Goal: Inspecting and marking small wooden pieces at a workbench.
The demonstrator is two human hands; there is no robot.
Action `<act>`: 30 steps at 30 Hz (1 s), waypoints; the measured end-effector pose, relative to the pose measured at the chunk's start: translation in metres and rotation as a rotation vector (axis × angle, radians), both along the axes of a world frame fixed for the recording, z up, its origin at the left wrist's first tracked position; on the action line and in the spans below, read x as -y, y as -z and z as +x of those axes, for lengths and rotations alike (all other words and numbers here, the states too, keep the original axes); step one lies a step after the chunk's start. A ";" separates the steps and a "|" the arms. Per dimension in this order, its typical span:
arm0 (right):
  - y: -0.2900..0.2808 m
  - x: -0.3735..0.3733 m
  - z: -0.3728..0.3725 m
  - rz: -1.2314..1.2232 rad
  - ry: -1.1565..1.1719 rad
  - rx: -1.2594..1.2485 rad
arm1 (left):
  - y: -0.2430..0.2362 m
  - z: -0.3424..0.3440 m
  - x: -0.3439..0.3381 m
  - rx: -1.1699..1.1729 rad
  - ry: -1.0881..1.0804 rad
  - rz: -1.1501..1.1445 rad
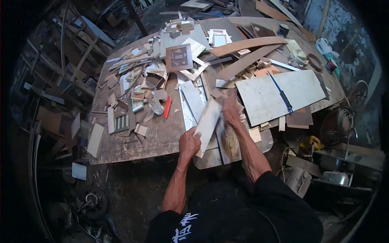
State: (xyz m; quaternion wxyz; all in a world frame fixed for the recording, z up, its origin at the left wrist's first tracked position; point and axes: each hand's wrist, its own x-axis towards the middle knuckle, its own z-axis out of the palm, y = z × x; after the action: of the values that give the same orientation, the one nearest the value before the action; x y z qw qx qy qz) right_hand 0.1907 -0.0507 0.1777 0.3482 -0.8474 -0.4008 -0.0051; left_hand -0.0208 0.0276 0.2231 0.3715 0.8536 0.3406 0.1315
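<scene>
Near the table's front edge, my left hand [189, 142] is closed around the near end of a pale wooden board [209, 124]. The board slants away from me, toward the upper right. My right hand [231, 108] is at the board's far end and is smeared by motion. Its fingers cannot be made out. A small brownish piece [217, 93] shows beside those fingers; whether they grip it is unclear. Left of the board, a long white panel [189, 97] lies flat on the table.
Wood offcuts cover the worktable [162, 141]. A red-handled cutter [167, 108] lies to the left. On the right, a blue hacksaw [283, 97] rests on a large pale panel [259, 101]. Farther back are a framed panel [179, 58] and curved brown strips [251, 45]. A metal basin [334, 178] stands at lower right.
</scene>
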 end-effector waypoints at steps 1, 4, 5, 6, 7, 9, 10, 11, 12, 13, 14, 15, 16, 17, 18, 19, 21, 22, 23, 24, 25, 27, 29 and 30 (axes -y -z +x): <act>-0.019 0.002 -0.005 -0.007 0.015 0.051 | 0.006 -0.005 -0.008 -0.089 -0.043 0.049; -0.011 -0.003 -0.035 0.437 -0.096 -0.038 | 0.012 -0.004 -0.014 -0.132 -0.090 0.081; -0.003 -0.001 -0.038 0.075 -0.149 0.117 | 0.010 0.002 -0.016 -0.130 -0.012 0.134; -0.003 0.004 -0.034 0.070 -0.143 0.118 | -0.002 0.007 -0.015 -0.129 -0.005 0.130; -0.004 0.009 -0.031 -0.076 -0.161 0.170 | -0.021 0.008 -0.016 -0.104 0.075 0.133; -0.025 0.016 -0.024 -0.291 -0.208 0.259 | -0.024 0.002 -0.030 0.000 0.159 0.150; -0.038 0.024 -0.018 -0.293 -0.214 0.255 | -0.029 -0.002 -0.040 -0.004 0.154 0.147; -0.048 0.032 -0.009 -0.347 -0.359 0.221 | -0.039 -0.002 -0.050 -0.056 0.298 0.182; -0.057 0.038 -0.001 -0.398 -0.506 0.189 | -0.048 0.000 -0.060 -0.107 0.440 0.219; -0.065 0.045 0.002 -0.365 -0.546 0.137 | -0.054 0.001 -0.063 -0.108 0.517 0.208; -0.063 0.051 0.005 -0.368 -0.544 0.137 | -0.054 0.005 -0.067 -0.105 0.518 0.206; -0.060 0.054 0.005 -0.400 -0.552 -0.041 | -0.057 0.005 -0.071 -0.113 0.579 0.279; -0.056 0.056 0.002 -0.431 -0.557 -0.219 | -0.060 0.006 -0.074 -0.121 0.638 0.353; -0.051 0.060 -0.005 -0.294 -0.570 -0.244 | -0.064 0.009 -0.077 -0.124 0.629 0.354; -0.049 0.065 -0.011 -0.284 -0.553 -0.426 | -0.074 0.017 -0.075 -0.234 0.571 0.411; -0.036 0.070 -0.017 -0.196 -0.497 -0.573 | -0.081 0.023 -0.073 -0.343 0.509 0.472; -0.025 0.075 -0.025 -0.194 -0.363 -0.646 | -0.071 0.028 -0.071 -0.101 0.344 0.682; -0.019 0.076 -0.034 -0.030 -0.302 -0.756 | -0.062 0.027 -0.071 0.138 0.167 0.883; -0.014 0.077 -0.043 0.014 -0.221 -0.775 | -0.043 0.024 -0.072 0.261 0.042 0.803; -0.012 0.077 -0.051 0.058 -0.134 -0.791 | -0.023 0.022 -0.064 0.263 0.042 0.801; -0.006 0.077 -0.059 0.060 -0.131 -0.790 | -0.004 0.021 -0.047 0.317 -0.166 0.502; 0.013 0.074 -0.071 0.347 -0.015 -1.109 | 0.018 0.017 -0.007 0.266 -0.293 -0.105; 0.013 0.066 -0.088 0.403 0.035 -1.221 | 0.039 0.015 0.027 0.212 -0.145 -0.316; 0.012 0.066 -0.094 0.466 0.096 -1.329 | 0.045 0.017 0.034 0.255 -0.062 -0.232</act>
State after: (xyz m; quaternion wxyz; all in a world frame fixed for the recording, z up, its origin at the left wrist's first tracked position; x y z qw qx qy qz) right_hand 0.0971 -0.1164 0.1660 0.6909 -0.5913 -0.0539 0.4124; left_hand -0.0033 -0.0067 0.1786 0.5034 0.7707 0.3295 0.2101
